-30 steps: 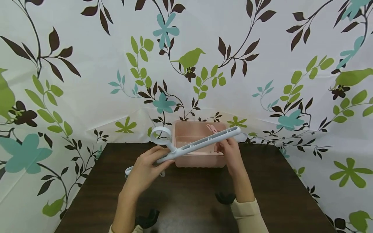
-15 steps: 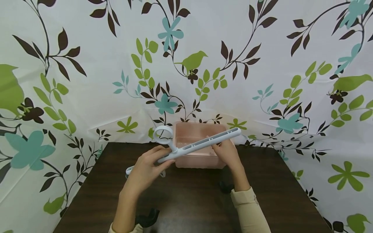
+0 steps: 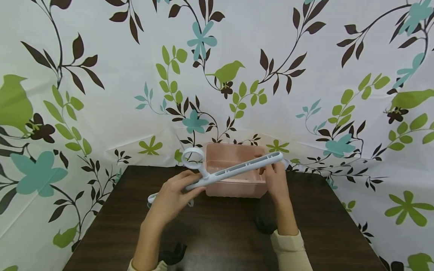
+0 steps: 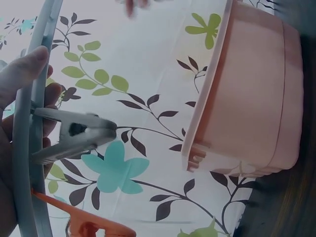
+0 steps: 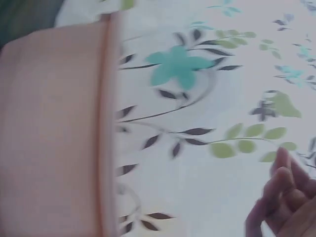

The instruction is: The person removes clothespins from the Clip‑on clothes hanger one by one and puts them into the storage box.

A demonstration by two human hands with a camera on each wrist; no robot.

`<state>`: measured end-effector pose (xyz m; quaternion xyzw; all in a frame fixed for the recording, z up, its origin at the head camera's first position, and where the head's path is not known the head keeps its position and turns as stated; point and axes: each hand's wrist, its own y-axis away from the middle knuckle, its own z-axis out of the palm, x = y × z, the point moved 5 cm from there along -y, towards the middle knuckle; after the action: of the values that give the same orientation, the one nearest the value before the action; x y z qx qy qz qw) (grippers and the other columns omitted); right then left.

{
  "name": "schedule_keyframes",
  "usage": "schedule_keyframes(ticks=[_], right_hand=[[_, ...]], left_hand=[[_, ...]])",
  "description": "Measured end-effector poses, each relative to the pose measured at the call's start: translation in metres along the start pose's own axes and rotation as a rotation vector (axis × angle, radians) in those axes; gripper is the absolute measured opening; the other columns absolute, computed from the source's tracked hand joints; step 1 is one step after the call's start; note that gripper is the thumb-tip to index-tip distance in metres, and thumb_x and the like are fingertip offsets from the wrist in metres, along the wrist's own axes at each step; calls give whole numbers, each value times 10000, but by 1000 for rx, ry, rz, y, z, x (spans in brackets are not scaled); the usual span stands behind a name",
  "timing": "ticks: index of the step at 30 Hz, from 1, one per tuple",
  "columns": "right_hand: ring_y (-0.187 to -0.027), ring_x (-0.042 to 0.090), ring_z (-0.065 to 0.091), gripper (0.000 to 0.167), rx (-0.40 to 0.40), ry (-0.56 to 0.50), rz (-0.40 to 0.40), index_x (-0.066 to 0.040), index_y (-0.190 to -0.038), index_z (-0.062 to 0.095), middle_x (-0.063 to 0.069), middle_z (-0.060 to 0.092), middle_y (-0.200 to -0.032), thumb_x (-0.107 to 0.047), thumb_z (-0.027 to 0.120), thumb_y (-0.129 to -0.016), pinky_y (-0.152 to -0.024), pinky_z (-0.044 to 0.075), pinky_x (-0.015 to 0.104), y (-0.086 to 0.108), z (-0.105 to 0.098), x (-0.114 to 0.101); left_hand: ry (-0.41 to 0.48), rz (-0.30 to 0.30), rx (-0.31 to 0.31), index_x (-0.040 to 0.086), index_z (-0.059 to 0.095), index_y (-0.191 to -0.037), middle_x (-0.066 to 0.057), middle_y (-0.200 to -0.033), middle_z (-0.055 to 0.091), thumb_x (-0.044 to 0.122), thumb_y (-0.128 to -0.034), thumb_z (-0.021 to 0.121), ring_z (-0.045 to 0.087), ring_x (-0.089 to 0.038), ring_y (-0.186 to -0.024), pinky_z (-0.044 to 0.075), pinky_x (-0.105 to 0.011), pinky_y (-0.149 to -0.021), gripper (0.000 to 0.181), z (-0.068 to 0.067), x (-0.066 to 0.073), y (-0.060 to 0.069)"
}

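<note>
Our left hand (image 3: 173, 194) grips the hanger (image 3: 244, 166), right hand (image 3: 277, 182) looks relaxed, nothing visible in it; we'd steady the hanger before squeezing the gray clip (image 4: 96, 129).

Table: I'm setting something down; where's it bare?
Left of the left forearm, right of the right forearm, and between them, in front of the pink bin. Crowded: at the bin, where the left hand holds a pale-blue hanger.

Tilted blue hanger (image 3: 244, 167) before pink bin (image 3: 234, 189); gray, orange clips (image 4: 101, 132) attached.
</note>
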<state>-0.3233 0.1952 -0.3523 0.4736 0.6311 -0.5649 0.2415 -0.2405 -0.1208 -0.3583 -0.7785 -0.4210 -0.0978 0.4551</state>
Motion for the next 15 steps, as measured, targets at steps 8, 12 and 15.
schedule_keyframes(ticks=[8, 12, 15], right_hand=[[-1044, 147, 635, 305, 201, 51, -327, 3, -1271, 733, 11, 731, -1149, -133, 500, -1130, -963, 473, 235, 43, -38, -62], [-1220, 287, 577, 283, 142, 333, -530, -68, -1287, 749, 127, 695, -1306, -177, 629, -1056, -1124, 308, 387, 63, -25, -88], [-1278, 319, 563, 315, 46, 520, -587, -142, -1275, 762, 91, 696, -1347, -341, 652, -1057, -1142, 211, 562, 71, -9, -99]], left_hand=[[-59, -42, -53, 199, 817, -1258, 83, -1113, 733, 277, -902, 880, 634, -66, -910, 574, -269, -747, 370, 9, -4, 0], [-69, -46, -89, 212, 816, -1262, 97, -1097, 735, 270, -907, 874, 618, -66, -900, 540, -274, -741, 364, 14, -5, -2], [-101, -21, -99, 220, 816, -1267, 108, -1072, 733, 262, -906, 878, 591, -62, -870, 506, -272, -723, 368, 18, -3, -3]])
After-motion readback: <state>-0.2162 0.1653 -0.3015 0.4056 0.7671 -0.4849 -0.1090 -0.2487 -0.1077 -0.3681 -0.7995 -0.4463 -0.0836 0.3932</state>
